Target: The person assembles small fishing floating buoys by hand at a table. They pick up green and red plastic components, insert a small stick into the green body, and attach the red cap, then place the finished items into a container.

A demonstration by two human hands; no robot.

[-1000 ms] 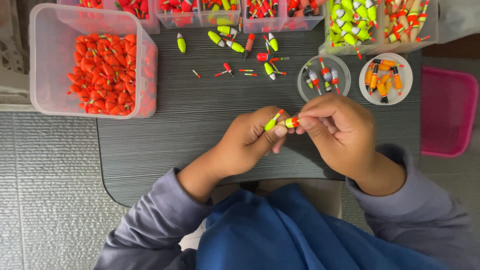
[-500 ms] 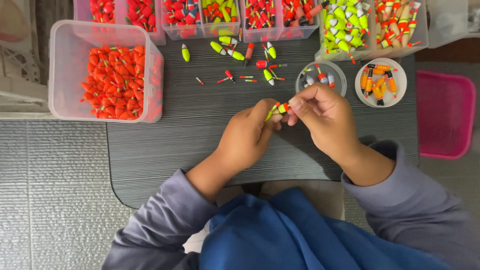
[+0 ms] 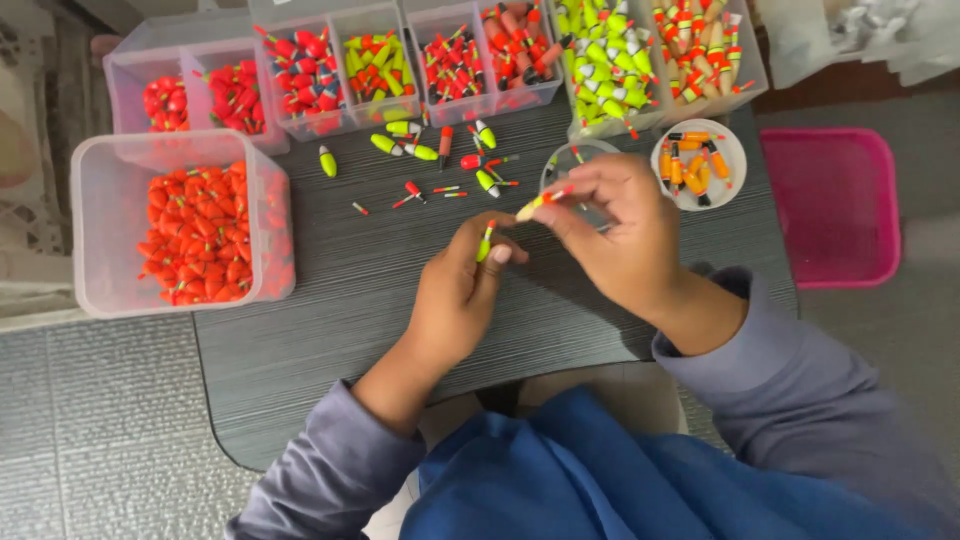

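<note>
Left hand (image 3: 455, 290) pinches a small yellow-green float (image 3: 486, 240) between thumb and fingertips, grip closed on it, above the middle of the dark counter (image 3: 300, 330). The float's long axis runs near upright in the view, tilted slightly, its red tip pointing away from the person toward the bins. Right hand (image 3: 615, 225) pinches a second float (image 3: 540, 203), pale yellow body with a red end, grip closed on it too; this one lies slanted, body end pointing down-left toward the left hand, red end up-right into the fingers. The two floats are near but apart, not touching. A clear round dish (image 3: 570, 165) sits partly hidden behind the right hand, and a white dish (image 3: 700, 165) of orange floats is just beside it. Loose floats (image 3: 445, 160) lie scattered on the counter ahead, and a large tub (image 3: 185, 235) of red-orange floats is off to the left. Risks, as a judgement: both pieces are tiny and held only at the fingertips, so a loosened pinch could drop one among the loose ones; the right wrist sits near the dishes and could nudge them.
</note>
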